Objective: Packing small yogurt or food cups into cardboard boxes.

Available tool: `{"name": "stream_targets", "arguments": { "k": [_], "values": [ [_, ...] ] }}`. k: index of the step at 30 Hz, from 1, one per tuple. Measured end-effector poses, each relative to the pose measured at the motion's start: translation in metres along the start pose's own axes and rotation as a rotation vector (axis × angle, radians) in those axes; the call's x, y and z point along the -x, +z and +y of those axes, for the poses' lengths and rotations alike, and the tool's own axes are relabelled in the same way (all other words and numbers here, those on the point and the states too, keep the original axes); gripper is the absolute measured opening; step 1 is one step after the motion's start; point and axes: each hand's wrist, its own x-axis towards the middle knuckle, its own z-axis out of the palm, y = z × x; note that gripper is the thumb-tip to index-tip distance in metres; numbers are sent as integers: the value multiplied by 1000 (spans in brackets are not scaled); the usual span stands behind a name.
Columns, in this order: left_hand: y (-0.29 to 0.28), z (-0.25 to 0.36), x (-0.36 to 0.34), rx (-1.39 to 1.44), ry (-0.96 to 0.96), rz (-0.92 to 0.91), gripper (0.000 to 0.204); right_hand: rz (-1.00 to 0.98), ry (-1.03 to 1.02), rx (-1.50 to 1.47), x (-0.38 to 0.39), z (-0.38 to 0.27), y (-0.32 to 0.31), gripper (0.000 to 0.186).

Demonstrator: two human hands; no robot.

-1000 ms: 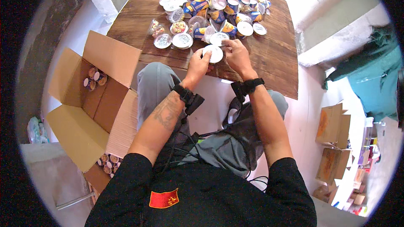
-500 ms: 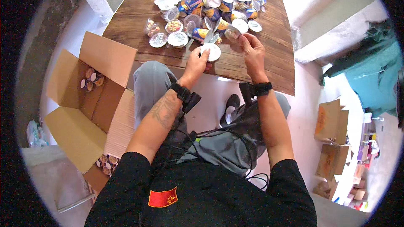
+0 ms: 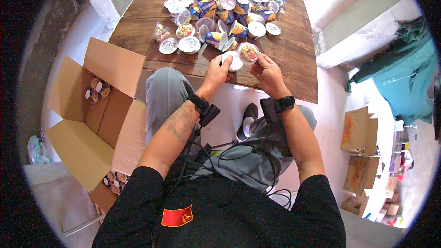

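My left hand grips a round white-lidded cup near the table's front edge. Just beside it, my right hand holds a clear cup of colourful small bits between bent fingers. The two cups are close side by side; whether they touch I cannot tell. Beyond my hands, a heaped pile of cups in blue-and-yellow, white and clear covers much of the wooden table.
An open cardboard box with bundled cups stands at my left. More cardboard boxes are on the right, below a teal sheet. Concrete ledges flank the table. Cables lie across my lap.
My right hand swung right with a clear cup from the pile's front, then came down and left beside the white-lidded cup. My left hand stayed nearly in place.
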Motion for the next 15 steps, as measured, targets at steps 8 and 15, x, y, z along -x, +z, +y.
{"name": "stream_targets", "arguments": {
  "k": [8,15],
  "values": [
    [1,-4,1,-73,82,6,42,-25,21,82,2,8,11,24],
    [-5,-11,-4,178,-36,-51,53,-22,5,72,1,12,15,24]
  ]
}}
